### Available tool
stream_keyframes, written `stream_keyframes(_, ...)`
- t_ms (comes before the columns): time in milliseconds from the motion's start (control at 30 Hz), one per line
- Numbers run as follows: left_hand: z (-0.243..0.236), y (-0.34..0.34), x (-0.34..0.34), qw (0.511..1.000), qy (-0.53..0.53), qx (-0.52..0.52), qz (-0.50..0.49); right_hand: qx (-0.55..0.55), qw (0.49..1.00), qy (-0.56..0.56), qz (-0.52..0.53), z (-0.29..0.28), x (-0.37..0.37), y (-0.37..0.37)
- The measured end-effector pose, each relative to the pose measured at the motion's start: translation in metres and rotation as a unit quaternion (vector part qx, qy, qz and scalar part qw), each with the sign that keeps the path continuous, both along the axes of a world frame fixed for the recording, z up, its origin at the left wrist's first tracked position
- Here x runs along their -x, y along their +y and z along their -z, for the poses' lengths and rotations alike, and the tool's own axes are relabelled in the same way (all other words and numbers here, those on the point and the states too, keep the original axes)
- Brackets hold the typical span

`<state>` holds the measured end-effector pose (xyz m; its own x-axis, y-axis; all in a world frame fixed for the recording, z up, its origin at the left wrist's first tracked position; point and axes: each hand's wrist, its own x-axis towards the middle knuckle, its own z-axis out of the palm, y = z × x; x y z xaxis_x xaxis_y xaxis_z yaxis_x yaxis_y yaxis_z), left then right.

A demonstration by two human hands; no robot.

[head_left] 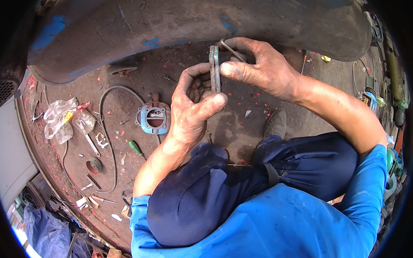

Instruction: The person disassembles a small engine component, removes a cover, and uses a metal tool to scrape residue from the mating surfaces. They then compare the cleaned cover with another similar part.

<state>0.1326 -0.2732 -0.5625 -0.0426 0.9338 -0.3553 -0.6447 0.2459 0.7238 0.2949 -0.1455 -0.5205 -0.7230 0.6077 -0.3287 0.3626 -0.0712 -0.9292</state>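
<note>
In front of my chest, my left hand (191,110) pinches a thick, worn metal plate (214,70), held upright and seen nearly edge-on, with greenish marks near its top. My right hand (265,69) grips a thin bent metal rod (232,50) shaped like a hex key, its curved end sticking out beside the plate's top. The right thumb points at the plate's right side; whether it touches cannot be told. Fingers hide part of both items. Beyond the left wrist, a blue-and-grey metal housing (146,125) with a round opening lies on the ground.
A large, dirty, curved metal body (196,19) with blue paint patches spans the far side. On the ground at left lie a looped cable (115,167), clear plastic bags (59,124), a green-handled screwdriver (134,147) and a short ring (94,165). Assorted gear lines the right edge.
</note>
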Motion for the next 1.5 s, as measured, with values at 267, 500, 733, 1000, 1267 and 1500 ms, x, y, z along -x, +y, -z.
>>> stream_keyframes(267, 0.02, -0.013, 0.03, 0.997, -0.061, -0.008, -0.036, -0.032, 0.962, -0.217, -0.162, 0.029, -0.009, -0.005)
stream_keyframes(500, 0.02, -0.021, 0.023, 0.999, -0.001, 0.014, -0.044, 0.052, 0.989, -0.101, -0.1, 0.013, 0.011, 0.001)
stream_keyframes(733, 0.008, -0.006, 0.008, 0.988, 0.151, 0.006, 0.011, 0.182, 0.983, -0.001, -0.026, 0.019, 0.003, -0.005)
stream_keyframes(1000, -0.039, 0.014, 0.024, 0.859, 0.468, -0.191, 0.087, 0.169, 0.974, 0.147, -0.013, -0.012, -0.008, 0.011)
stream_keyframes(1267, -0.144, 0.043, 0.023, 0.758, 0.591, -0.249, 0.12, 0.173, 0.932, 0.318, -0.033, -0.06, -0.011, 0.022)
stream_keyframes(1500, -0.161, 0.035, 0.047, 0.901, 0.326, -0.257, 0.125, 0.326, 0.861, 0.388, -0.038, -0.06, -0.035, 0.033)
